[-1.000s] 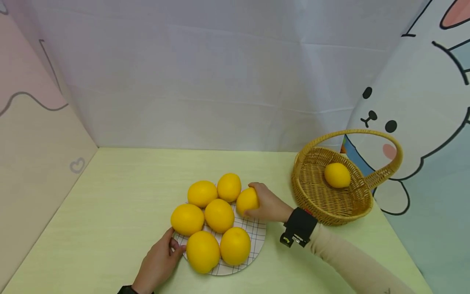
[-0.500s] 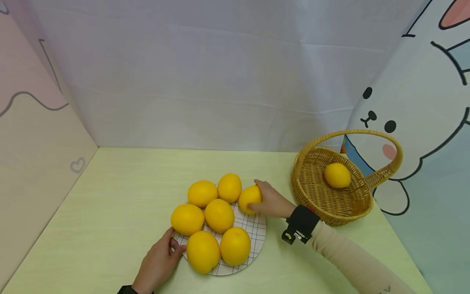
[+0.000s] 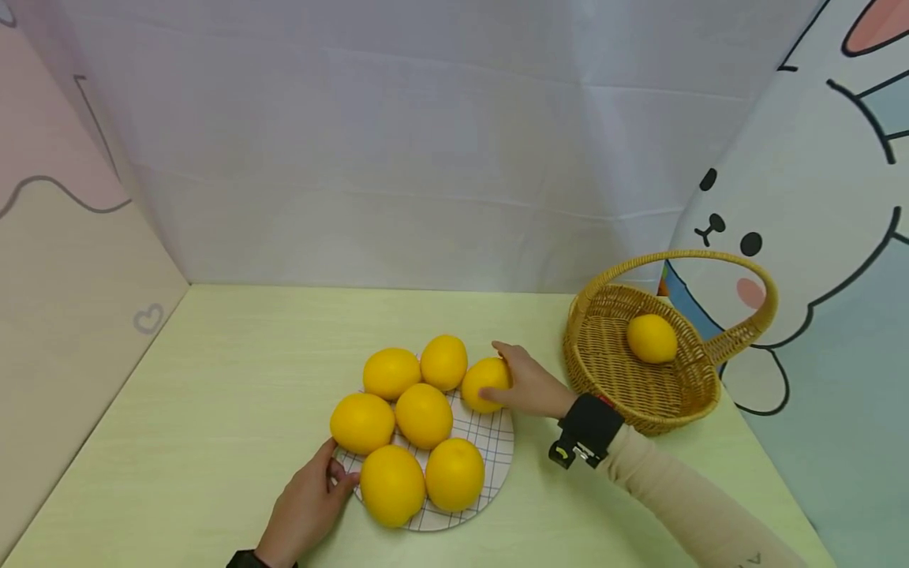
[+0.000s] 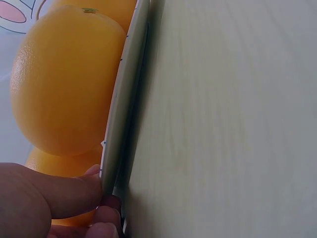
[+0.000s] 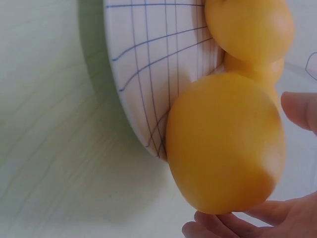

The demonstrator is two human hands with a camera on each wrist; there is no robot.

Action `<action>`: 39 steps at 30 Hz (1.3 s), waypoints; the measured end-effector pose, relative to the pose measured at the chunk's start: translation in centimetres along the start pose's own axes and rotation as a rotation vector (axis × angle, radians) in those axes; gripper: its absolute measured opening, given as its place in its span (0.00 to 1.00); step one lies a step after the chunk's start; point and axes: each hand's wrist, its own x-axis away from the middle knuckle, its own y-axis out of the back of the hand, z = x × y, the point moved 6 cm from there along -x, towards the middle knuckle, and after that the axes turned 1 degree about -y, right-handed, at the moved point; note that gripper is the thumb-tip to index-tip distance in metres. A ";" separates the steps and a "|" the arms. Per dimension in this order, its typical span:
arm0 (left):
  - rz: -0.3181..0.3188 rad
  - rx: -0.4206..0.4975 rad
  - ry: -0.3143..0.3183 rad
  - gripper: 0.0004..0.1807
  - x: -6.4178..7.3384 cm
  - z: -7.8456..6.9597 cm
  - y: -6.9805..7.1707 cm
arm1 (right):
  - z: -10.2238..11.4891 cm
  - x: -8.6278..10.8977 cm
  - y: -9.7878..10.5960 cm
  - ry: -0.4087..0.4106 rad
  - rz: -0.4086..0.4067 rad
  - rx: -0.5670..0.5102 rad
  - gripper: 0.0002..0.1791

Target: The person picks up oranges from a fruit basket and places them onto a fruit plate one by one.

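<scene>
On the white plate [image 3: 495, 461] with a blue grid pattern sit several yellow-orange oranges [image 3: 424, 416]. My left hand [image 3: 307, 498] pinches the plate's left rim; in the left wrist view the thumb [image 4: 74, 196] lies above the rim and fingertips curl beneath it. At the plate's right edge, my right hand [image 3: 533, 384] is spread loosely around one orange [image 3: 481, 385]. In the right wrist view its thumb [image 5: 301, 110] stands apart from that orange [image 5: 225, 144], while the other fingers lie close to its far side.
A wicker basket [image 3: 600, 375] with a tall arched handle stands at the right, behind the right forearm. One orange [image 3: 651, 338] lies in it. Behind the pale wooden table [image 3: 234, 379] hangs a white cloth [image 3: 398, 173]; printed panels flank both sides.
The orange at the right hand has shifted slightly right. My right hand has moved a little right and its fingers have loosened around the orange. The left hand stays on the rim.
</scene>
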 end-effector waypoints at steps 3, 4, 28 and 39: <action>0.001 -0.002 -0.004 0.30 0.0 0.0 0.0 | 0.4 0.4 0.7 0.014 -0.008 -0.002 0.50; 0.003 -0.001 -0.003 0.30 0.0 0.0 0.0 | 0.6 0.5 1.1 0.014 -0.010 -0.008 0.49; 0.009 0.003 -0.008 0.31 0.3 -0.2 0.2 | -0.9 4.5 11.9 0.030 -0.145 -0.035 0.30; 0.007 -0.004 -0.002 0.32 0.3 -0.3 0.3 | -4.6 6.4 16.9 -0.043 -0.176 0.053 0.19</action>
